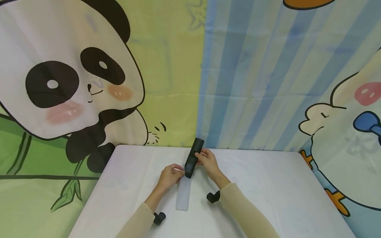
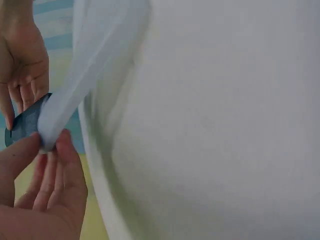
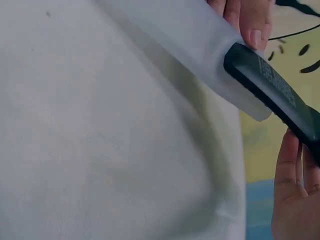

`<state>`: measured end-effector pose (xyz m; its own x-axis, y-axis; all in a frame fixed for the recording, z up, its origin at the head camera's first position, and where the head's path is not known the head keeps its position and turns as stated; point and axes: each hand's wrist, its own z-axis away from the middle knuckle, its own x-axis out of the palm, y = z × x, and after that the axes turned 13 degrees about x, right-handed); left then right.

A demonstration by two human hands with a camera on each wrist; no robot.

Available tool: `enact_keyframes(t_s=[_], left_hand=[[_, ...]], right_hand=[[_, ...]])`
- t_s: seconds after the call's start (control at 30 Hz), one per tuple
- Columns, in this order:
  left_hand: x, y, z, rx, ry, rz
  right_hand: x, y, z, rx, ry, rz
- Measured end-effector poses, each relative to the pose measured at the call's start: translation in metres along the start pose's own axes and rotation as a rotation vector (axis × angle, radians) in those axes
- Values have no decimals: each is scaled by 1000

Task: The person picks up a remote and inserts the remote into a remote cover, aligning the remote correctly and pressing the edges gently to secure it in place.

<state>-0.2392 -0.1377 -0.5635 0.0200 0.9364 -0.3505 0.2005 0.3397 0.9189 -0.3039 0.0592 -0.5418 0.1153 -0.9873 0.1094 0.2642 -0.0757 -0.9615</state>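
Note:
My right hand (image 1: 210, 165) holds a long black bar-shaped piece (image 1: 190, 165) by its side, with thumb and fingers around its middle. The piece tilts up and to the right, and small pale print (image 3: 275, 82) runs along one face. A long translucent whitish plastic sleeve (image 1: 183, 195) extends from its lower end toward me. In the left wrist view, my left hand (image 2: 50, 200) pinches the sleeve's rounded end between thumb and fingers, close beside the black piece. The right wrist view shows the black piece lying across the sleeve near that end.
Under both hands is a white-covered table (image 1: 268, 191). Behind it hangs a cartoon backdrop (image 1: 166, 82) with a panda and blue stripes. Small black wrist-worn devices show by the left sleeve (image 1: 137, 221) and the right sleeve (image 1: 244, 208).

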Motion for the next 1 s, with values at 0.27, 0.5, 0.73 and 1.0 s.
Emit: enact_keyframes(t_s=[0.27, 0.5, 0.73, 1.0], left_hand=[[1, 24, 18, -70, 2, 373], [0, 38, 35, -46, -116, 461], [2, 47, 41, 45, -193, 445], [9, 55, 49, 83, -199, 416]], right_hand=[[-15, -23, 35, -84, -65, -88], [-20, -36, 67, -128, -92, -58], [-20, -41, 88, -176, -85, 0], [-21, -44, 98, -230, -123, 47]])
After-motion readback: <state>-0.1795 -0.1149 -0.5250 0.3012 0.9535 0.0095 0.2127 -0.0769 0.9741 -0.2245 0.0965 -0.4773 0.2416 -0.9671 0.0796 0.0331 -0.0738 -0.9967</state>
